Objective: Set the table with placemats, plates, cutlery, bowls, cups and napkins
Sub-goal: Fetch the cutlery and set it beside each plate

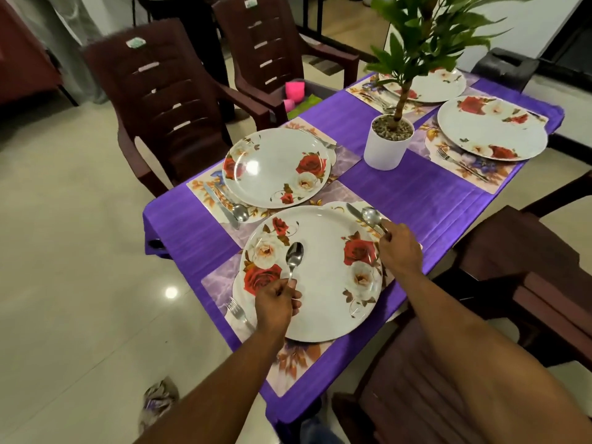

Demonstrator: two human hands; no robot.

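A potted plant (389, 141) stands beyond both hands. The left hand (277, 304) pinches a spoon (294, 258) over the plate (323, 283); the right hand (400, 248) grips another spoon (371, 216).

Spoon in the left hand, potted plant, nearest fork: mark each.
spoon (294, 255), head view, on its bowl.
potted plant (384, 149), head view, on the white pot's wall.
fork (235, 308), head view, on its tines.

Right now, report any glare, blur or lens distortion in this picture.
Head view: ceiling lights glare off the far-left plate and as a bright spot on the floor tiles; the wide-angle lens bows the purple tablecloth's edges and stretches the forearms; the plant's leaves and the chairs' outlines look soft and smeared.
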